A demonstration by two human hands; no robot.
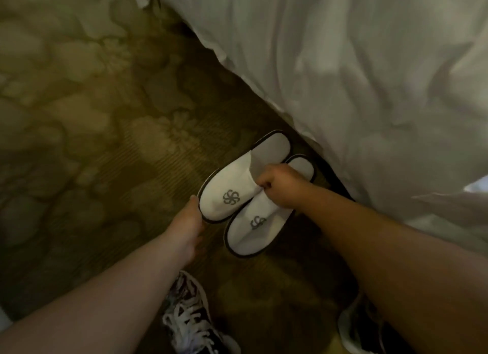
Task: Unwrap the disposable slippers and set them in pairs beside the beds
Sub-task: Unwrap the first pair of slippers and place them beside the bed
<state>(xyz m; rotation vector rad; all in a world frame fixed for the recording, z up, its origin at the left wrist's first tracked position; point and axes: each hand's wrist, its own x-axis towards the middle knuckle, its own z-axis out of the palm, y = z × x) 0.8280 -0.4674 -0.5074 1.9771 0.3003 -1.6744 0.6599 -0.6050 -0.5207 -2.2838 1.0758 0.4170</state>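
Note:
Two white disposable slippers with dark trim and a grey flower logo lie side by side on the carpet, toes toward me, right beside the bed. My left hand [188,223] grips the toe edge of the left slipper [232,187] with thumb and fingers. My right hand [280,187] is closed on the upper's opening edges where the left slipper meets the right slipper [253,232]. No wrapper is on either slipper.
The bed's white duvet [369,76] hangs down along the right and top, its edge running diagonally just behind the slippers. Olive floral carpet [92,116] covers the floor to the left. My two sneakers [190,319] stand at the bottom of the view.

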